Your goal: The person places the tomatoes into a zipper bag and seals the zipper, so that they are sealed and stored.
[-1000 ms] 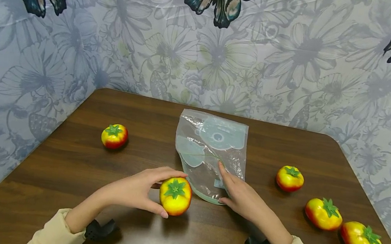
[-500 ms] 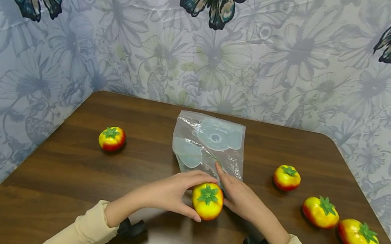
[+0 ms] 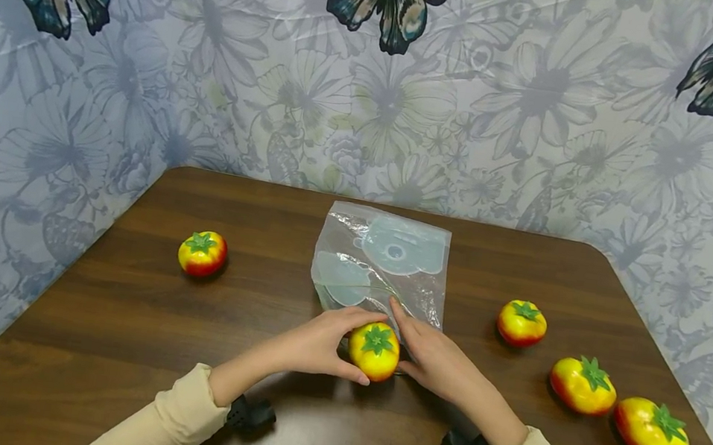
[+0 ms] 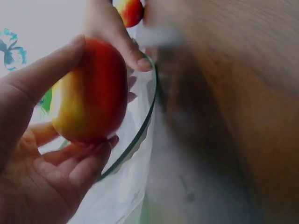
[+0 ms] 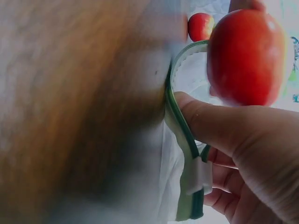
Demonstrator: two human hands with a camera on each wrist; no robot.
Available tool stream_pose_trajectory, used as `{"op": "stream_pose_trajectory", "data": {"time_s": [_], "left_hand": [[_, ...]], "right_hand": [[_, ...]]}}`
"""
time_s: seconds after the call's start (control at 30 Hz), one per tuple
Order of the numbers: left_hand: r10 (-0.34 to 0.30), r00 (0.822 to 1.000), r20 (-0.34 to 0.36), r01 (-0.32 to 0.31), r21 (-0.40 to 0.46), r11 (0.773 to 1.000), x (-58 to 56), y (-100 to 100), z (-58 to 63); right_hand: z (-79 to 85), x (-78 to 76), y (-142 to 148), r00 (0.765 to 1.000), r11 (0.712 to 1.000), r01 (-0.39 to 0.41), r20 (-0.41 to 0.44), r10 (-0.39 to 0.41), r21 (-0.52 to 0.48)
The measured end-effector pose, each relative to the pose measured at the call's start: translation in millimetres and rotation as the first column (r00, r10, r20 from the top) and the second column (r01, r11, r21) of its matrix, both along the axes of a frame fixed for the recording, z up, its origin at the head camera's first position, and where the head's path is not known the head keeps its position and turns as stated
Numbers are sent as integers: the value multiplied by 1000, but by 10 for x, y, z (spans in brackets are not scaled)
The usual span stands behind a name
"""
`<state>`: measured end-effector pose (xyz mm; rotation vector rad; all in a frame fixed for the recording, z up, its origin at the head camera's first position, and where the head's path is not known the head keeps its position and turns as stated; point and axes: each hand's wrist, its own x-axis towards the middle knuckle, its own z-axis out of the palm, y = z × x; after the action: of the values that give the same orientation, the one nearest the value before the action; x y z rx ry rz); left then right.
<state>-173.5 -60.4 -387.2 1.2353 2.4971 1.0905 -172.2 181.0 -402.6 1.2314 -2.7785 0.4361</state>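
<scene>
My left hand (image 3: 323, 344) grips a red-and-yellow tomato (image 3: 373, 350) with a green star-shaped top, thumb on one side and fingers on the other. The tomato is in front of the mouth of a clear slider bag (image 3: 386, 256) with pale blue print. My right hand (image 3: 436, 357) is at this mouth, its fingers spread and fairly straight. The right wrist view shows its thumb against the bag's green-edged rim (image 5: 175, 100), near a white slider (image 5: 201, 176). The mouth stands apart there. Part of the bag is hidden behind the hands.
One more tomato (image 3: 202, 253) sits at the left of the brown wooden table (image 3: 111, 340). Three others, a small tomato (image 3: 522, 324), a middle tomato (image 3: 582, 385) and a near tomato (image 3: 652, 432), lie at the right. A patterned wall (image 3: 246, 88) rises behind the table.
My left hand has carried the tomato rightward to the bag's mouth, then slightly forward. My right hand has stayed nearly in place at the bag.
</scene>
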Motion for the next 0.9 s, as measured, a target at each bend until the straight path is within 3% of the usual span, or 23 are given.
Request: {"op": "stream_pose_trajectory", "data": {"time_s": [0.4, 0.9], "left_hand": [[138, 990, -16, -138, -66, 988, -53, 22, -142], [199, 979, -43, -201, -52, 978, -153, 89, -201]], "right_hand": [[-15, -7, -8, 1000, 1000, -1, -15, 1, 11], [-34, 3, -26, 995, 1000, -28, -92, 28, 0]]}}
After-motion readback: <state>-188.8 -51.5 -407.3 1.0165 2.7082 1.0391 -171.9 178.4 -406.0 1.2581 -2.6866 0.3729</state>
